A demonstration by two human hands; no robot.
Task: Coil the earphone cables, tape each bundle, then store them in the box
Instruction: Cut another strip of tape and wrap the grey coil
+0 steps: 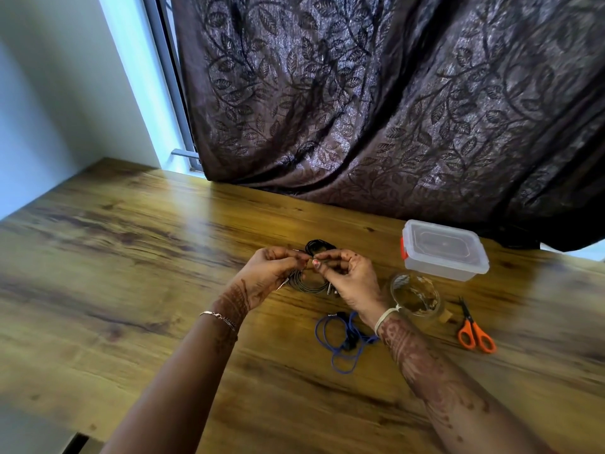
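The wood-grain worktop (114, 257) is lying broad and bare toward its left edge. Above its middle, the left hand (271, 270) and right hand (347, 276) are pinching a thin grey cable coil (304, 285) between their fingertips. A black coil (319, 248) is resting just behind. A loose blue cable (343, 342) is sprawling under the right wrist. Rightward are sitting a clear tape roll (415, 298), a lidded translucent plastic box (443, 250) near the curtain (376, 99), and orange-handled scissors (474, 332).
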